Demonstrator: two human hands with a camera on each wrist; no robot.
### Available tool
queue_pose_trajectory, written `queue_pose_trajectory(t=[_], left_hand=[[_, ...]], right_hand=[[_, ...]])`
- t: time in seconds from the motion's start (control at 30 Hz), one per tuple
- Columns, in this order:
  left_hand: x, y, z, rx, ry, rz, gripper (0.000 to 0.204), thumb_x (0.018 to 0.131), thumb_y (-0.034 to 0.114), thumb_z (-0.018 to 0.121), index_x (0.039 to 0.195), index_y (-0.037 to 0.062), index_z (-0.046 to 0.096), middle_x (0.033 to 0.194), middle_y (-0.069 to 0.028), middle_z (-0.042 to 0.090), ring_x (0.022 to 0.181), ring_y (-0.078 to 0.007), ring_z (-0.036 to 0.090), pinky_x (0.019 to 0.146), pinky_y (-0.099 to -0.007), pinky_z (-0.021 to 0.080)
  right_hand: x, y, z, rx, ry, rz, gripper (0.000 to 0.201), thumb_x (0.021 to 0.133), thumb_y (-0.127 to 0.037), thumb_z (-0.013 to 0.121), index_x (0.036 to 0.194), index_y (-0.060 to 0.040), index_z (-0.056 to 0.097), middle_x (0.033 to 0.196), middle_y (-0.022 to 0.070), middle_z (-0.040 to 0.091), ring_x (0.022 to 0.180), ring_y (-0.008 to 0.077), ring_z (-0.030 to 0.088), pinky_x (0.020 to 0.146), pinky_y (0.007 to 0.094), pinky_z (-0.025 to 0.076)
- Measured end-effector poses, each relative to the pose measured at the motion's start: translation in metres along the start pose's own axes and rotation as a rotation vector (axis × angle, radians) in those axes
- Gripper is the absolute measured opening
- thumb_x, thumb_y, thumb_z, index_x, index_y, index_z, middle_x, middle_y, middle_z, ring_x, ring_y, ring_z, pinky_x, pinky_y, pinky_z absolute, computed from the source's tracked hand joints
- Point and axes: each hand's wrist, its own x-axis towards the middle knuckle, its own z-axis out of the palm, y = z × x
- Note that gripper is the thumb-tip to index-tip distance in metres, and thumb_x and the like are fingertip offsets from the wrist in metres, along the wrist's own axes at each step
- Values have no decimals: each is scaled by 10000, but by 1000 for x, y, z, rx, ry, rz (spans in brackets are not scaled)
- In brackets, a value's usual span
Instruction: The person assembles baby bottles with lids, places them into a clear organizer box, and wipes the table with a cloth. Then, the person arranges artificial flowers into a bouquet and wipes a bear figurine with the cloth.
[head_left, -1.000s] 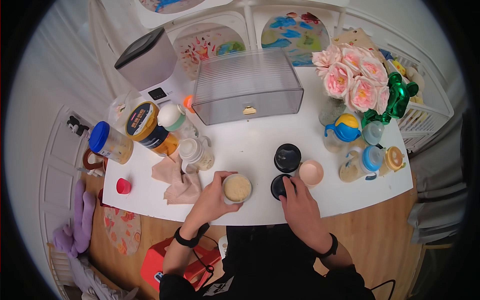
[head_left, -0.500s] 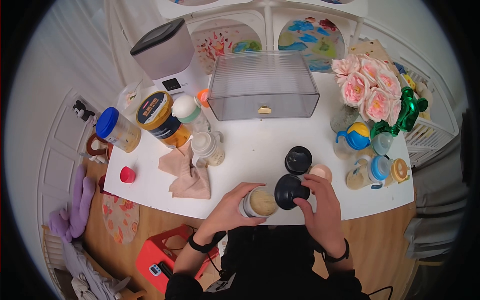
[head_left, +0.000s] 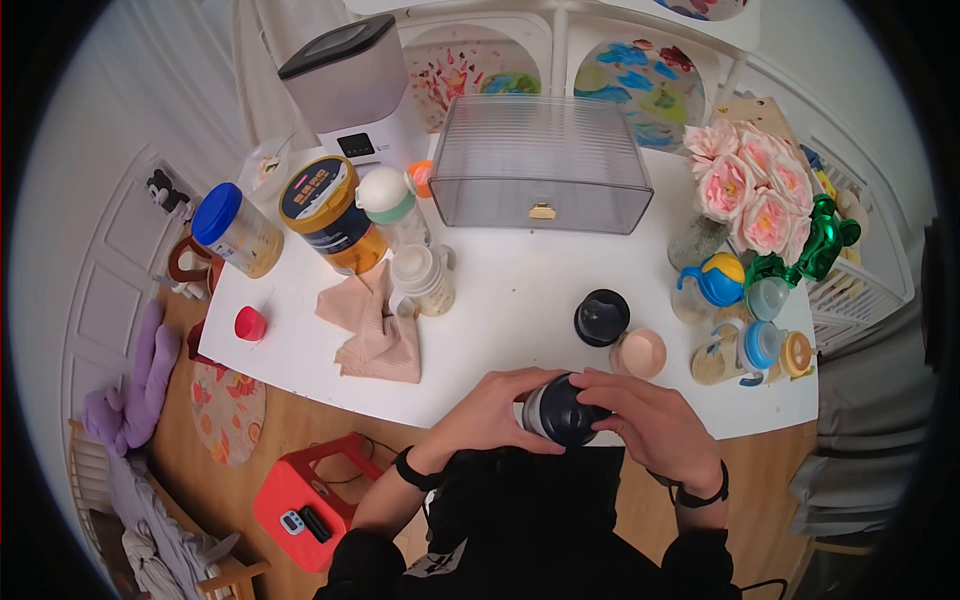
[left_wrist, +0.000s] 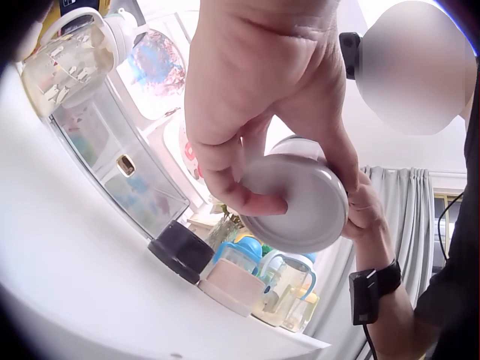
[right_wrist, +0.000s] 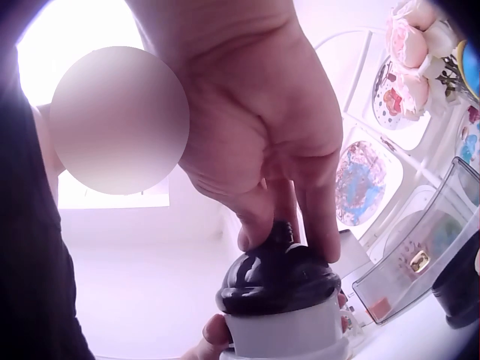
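My left hand (head_left: 490, 412) grips a small pale round container (left_wrist: 300, 210) near the table's front edge, fingers and thumb around its side. A black domed lid (head_left: 568, 418) sits over the container's mouth, hiding the beige powder inside. My right hand (head_left: 655, 415) holds this lid from above; in the right wrist view its fingertips and thumb lie around the raised top of the lid (right_wrist: 277, 283). Just beyond the hands, a black round piece (head_left: 602, 317) and a peach-coloured cup (head_left: 640, 354) stand side by side on the white table (head_left: 500, 320).
Several baby bottles (head_left: 755, 345) stand at the right, near a vase of pink roses (head_left: 755, 190). A grey transparent box (head_left: 545, 165) stands at the back. On the left are a tub (head_left: 330, 220), a white-capped bottle (head_left: 422, 278), a pinkish cloth (head_left: 375, 330) and a red cup (head_left: 250, 323).
My right hand has lifted the black lid off the table and brought it over the container, covering the powder. My left hand has moved right with the container, tilting it.
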Motion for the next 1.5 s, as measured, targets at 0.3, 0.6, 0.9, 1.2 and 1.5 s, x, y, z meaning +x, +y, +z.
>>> queue_pose_trajectory(t=[0.3, 0.6, 0.9, 1.2, 1.5], left_hand=[[1, 2, 2, 26, -17, 2, 716, 622, 238, 890, 1247, 36, 608, 1059, -113, 670, 944, -251, 651, 872, -330, 502], [5, 20, 23, 232, 286, 46, 727, 619, 235, 877, 1258, 35, 593, 1081, -154, 662, 992, -335, 660, 866, -385, 527], [1, 12, 6, 103, -176, 158, 697, 570, 240, 910, 1182, 37, 646, 1044, -119, 690, 952, -286, 681, 847, -337, 525], [3, 23, 27, 270, 245, 27, 690, 668, 279, 855, 1264, 47, 596, 1052, -146, 682, 933, -328, 679, 848, -377, 541], [-5, 17, 13, 189, 148, 14, 743, 609, 180, 876, 1276, 26, 586, 1143, -161, 679, 1054, -311, 669, 901, -363, 534]], right_hand=[[-3, 7, 0, -31, -37, -17, 400, 772, 80, 683, 1147, -32, 597, 1258, 129, 617, 1067, 313, 642, 834, 359, 577], [1, -2, 15, 7, 151, 328, 696, 723, -306, 864, 1273, -61, 515, 1249, 154, 613, 1119, 339, 622, 890, 389, 531], [-1, 30, -10, 233, -401, -162, 662, 751, -229, 830, 1319, -101, 515, 1390, 98, 541, 1327, 308, 477, 972, 392, 507], [-1, 2, 30, -5, 308, 365, 695, 652, -381, 902, 1147, -14, 582, 871, 137, 717, 819, 290, 727, 742, 332, 582], [-3, 20, 29, 246, 156, 127, 798, 686, -352, 884, 1289, -16, 484, 1095, 168, 666, 1012, 310, 687, 864, 384, 549]])
